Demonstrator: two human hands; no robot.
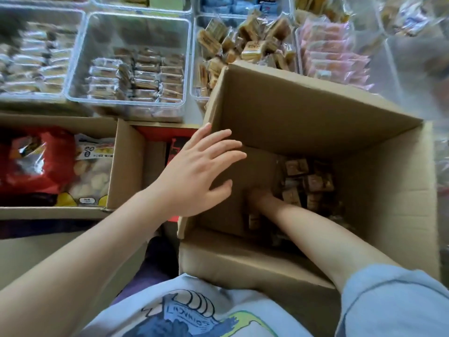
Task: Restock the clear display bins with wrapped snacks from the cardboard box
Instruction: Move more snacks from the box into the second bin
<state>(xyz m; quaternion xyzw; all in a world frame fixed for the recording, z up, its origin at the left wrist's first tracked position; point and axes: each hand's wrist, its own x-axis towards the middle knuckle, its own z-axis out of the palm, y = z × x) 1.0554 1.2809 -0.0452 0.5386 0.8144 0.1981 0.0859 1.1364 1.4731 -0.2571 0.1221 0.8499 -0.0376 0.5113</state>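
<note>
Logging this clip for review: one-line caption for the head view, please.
Left hand braces the cardboard box flap; right hand reaches among wrapped snacks inside, below clear bins.

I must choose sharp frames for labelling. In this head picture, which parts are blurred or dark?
Head view: the bins at the top corners, such as the far-left bin, are smeared by blur; the left hand is fairly sharp; the right hand sits in shadow deep inside the cardboard box; straight edges bow from the wide lens.
</note>
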